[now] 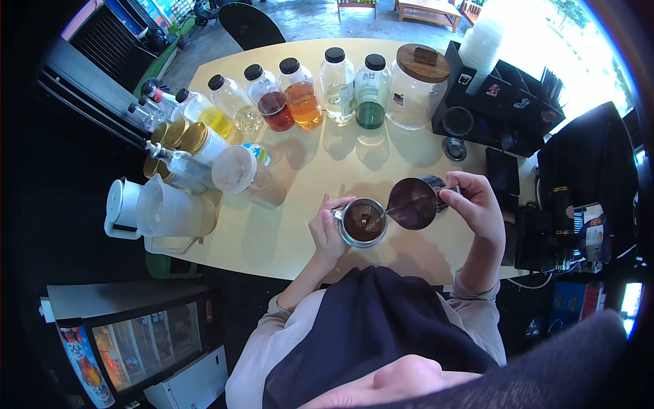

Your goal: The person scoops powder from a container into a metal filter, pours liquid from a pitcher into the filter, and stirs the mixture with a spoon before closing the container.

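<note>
My left hand is closed around the handle side of a silvery metal mug. Dark brown liquid with lighter froth fills the inside of the mug, seen from above. To the right, my right hand grips the handle of a dark, shiny metal pitcher. The pitcher is tilted toward the mug, its pointed spout right at the mug's right rim. Both vessels are in front of my body, over the near part of the table.
Black-capped bottles of coloured liquid line the table's far side beside a wooden-lidded jar. A plastic tub and pitchers stand left. A black organizer with stacked cups stands right.
</note>
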The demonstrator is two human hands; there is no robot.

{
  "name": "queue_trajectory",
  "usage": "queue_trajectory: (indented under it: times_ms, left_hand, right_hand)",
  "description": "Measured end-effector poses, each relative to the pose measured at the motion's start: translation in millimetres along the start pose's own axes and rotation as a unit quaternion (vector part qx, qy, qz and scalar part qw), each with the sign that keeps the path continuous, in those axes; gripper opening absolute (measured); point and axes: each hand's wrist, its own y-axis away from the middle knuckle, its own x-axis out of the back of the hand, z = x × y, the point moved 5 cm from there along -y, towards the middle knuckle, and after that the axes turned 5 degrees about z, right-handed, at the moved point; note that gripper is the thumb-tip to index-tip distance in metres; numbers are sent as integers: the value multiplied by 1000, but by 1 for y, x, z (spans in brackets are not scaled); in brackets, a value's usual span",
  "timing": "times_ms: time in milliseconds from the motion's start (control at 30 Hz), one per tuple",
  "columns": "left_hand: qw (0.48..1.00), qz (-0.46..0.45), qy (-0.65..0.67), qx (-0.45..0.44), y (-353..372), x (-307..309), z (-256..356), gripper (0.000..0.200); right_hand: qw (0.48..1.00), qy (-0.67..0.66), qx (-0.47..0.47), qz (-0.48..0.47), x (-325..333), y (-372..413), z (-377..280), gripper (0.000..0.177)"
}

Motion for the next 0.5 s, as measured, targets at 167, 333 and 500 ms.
queue_trajectory:
  times_ms: [167, 333, 500]
  left_hand:
    - [1000, 0, 0, 0, 0, 0, 0, 55]
    - [1000, -3, -5, 0, -1, 1, 2, 55]
    - [1000, -2, -7, 1, 0, 1, 2, 55]
  right_hand:
    - [1000, 11, 8, -8, -2, -6, -5, 26]
    - [1000, 18, 6, -14, -2, -10, -3, 26]
    - [1000, 5, 13, -13, -5, -14, -4, 26]
